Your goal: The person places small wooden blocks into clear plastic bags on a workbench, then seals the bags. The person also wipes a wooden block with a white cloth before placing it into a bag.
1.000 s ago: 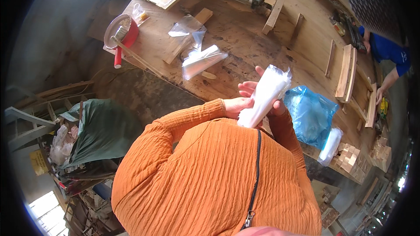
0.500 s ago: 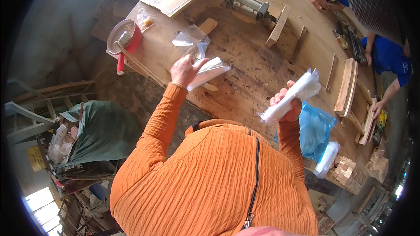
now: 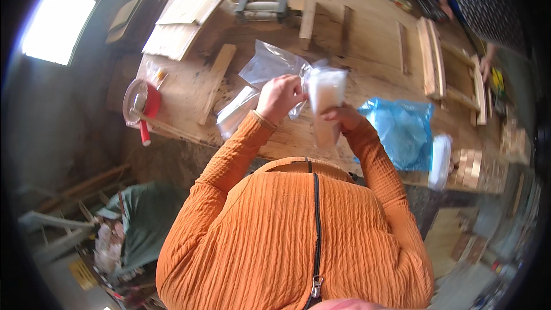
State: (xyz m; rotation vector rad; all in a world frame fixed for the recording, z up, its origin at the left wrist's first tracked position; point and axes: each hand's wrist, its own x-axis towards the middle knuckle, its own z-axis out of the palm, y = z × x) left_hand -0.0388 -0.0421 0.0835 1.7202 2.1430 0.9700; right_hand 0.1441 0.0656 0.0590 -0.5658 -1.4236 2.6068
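Orange ribbed fabric [image 3: 275,224] is covering the arms of a person working at the near side of a broad brown wooden table [image 3: 376,80]. The left hand [image 3: 279,97] is curling inward, apparently pinching a clear, crinkled plastic sheet [image 3: 264,63], while the right hand [image 3: 346,117] is gripping a whitish, folded bundle of thin plastic [image 3: 328,87] from its right side. The step in hand appears to be bringing sheet and bundle together; the next move seems to be calling for a steady right grip and fine fingering from the left.

A second, flattened clear plastic bundle [image 3: 236,112] is lying on the table just left of the left hand; a crumpled translucent blue plastic bag [image 3: 399,132] is lying to the right.

Blur is softening the held bundle, and a pale brown patch at its near end is defying identification. Whether sheet and bundle are touching, one cannot tell. At far right, a dark patterned shape [image 3: 485,6] is cutting off a co-worker, whose hand [image 3: 488,69] is showing beside a pale wooden frame [image 3: 480,97].
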